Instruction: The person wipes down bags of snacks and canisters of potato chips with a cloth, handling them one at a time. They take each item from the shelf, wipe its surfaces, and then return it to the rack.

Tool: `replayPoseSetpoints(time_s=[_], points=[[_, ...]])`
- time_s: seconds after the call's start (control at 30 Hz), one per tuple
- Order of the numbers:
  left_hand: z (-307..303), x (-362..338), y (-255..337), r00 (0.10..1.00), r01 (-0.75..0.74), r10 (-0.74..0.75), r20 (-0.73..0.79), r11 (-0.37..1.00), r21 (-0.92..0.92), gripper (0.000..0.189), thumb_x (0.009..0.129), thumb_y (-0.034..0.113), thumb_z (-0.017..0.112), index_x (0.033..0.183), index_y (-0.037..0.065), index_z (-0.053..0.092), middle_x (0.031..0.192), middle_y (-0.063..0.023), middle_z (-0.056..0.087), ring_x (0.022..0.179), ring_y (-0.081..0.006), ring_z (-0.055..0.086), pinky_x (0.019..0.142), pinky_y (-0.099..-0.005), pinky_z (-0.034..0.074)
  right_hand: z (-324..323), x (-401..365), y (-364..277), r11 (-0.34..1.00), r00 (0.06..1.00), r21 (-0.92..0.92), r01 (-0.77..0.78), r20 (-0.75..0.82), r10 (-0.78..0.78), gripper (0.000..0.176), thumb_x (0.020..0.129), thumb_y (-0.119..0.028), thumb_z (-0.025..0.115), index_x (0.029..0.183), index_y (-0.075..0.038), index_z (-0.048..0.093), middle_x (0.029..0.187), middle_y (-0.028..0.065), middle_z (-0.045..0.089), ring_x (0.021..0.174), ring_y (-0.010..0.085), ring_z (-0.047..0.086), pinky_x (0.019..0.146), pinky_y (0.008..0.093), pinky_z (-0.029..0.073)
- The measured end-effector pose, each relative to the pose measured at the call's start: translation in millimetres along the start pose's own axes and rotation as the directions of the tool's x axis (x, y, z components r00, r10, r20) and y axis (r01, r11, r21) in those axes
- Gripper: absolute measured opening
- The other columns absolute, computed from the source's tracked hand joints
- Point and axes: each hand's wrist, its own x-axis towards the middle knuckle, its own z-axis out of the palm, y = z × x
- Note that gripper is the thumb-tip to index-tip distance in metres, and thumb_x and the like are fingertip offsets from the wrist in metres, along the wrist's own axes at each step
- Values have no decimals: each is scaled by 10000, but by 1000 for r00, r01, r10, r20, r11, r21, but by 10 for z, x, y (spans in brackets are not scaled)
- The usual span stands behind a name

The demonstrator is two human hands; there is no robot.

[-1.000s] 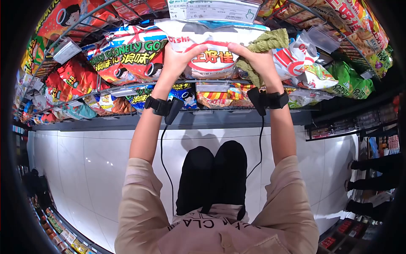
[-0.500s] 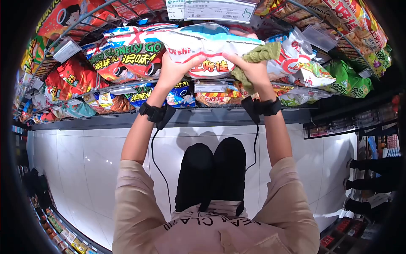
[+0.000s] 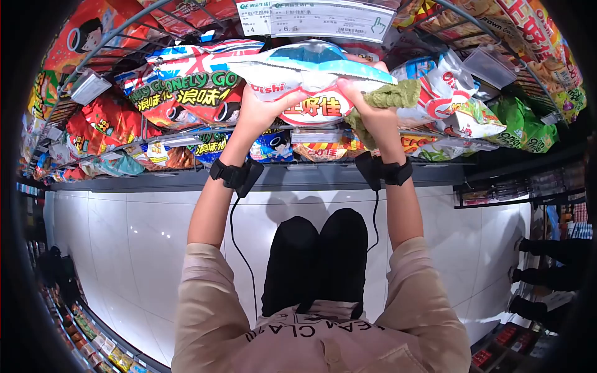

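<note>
A white, red and blue Oishi snack bag (image 3: 317, 107) is gripped by its two sides at the front of a wire shelf. My left hand (image 3: 266, 110) has its thumb across the bag's front, with the fingers hidden behind. On the other side my right hand (image 3: 372, 112) clasps the bag too, thumb on the front, some fingertips showing past the top edge. A crumpled green cloth (image 3: 398, 95) is tucked at my right hand and hangs below it. Left of the bag stand Lonely God snack bags (image 3: 202, 87); to its right is another Oishi bag (image 3: 429, 93).
A price tag (image 3: 329, 18) hangs above the bag. Wire dividers (image 3: 106, 43) rise at the sides. Red bags (image 3: 102, 127) and green bags (image 3: 525, 124) fill the shelf ends. Black cables run from my wrist straps (image 3: 233, 174). Another person's dark-clothed legs (image 3: 547, 247) show at right.
The whole view has shifted slightly. Both hands keep their hold on the Oishi bag, whose top edge now leans a little more towards me. The green cloth stays at my right hand.
</note>
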Motion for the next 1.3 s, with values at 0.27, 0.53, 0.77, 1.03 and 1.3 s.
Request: replayPoseSetpoints(time_s=[0.27,0.53,0.77,1.03,1.3], points=[[28,-86,-115,1000,-12,12,-29,1000,-12,393,695,76,769,1018,-25,570,952,-87,640,839,-138,618,733,-277,512,-16,-138,117,1000,998,3,-29,-55,29,265,784,-64,690,1004,-14,551,934,50,605,851,83,565,760,232,451],[222,-406,-1,931,-189,186,-313,982,23,460,773,-17,668,1150,-10,403,1088,-107,541,988,-163,555,839,-290,456,-253,-421,-304,971,991,-240,18,-128,-50,352,842,-83,618,1174,-9,528,1043,85,605,842,97,541,781,227,441],[219,-450,235,826,-214,209,-524,975,51,281,823,-16,603,1066,7,462,1050,-91,543,931,-136,544,813,-270,442,-1282,-280,-735,882,894,-471,-11,-400,-203,259,819,-56,600,1075,-20,588,1062,102,580,991,169,556,858,282,422],[1151,-471,747,719,-694,635,281,633,344,312,727,21,665,1011,-6,538,1015,-143,589,899,-252,590,761,-329,477,-1503,-16,-465,361,954,-933,-6,-114,-277,262,708,-43,606,970,-59,608,1041,117,582,975,340,469,840,391,415],[1567,-269,518,874,-467,457,164,702,537,818,667,294,770,1275,-39,335,1220,-254,466,1138,-370,475,922,-414,411,-1367,-268,-474,378,906,-905,197,20,-423,148,742,-99,646,890,-89,633,924,27,624,902,279,475,799,348,405]])
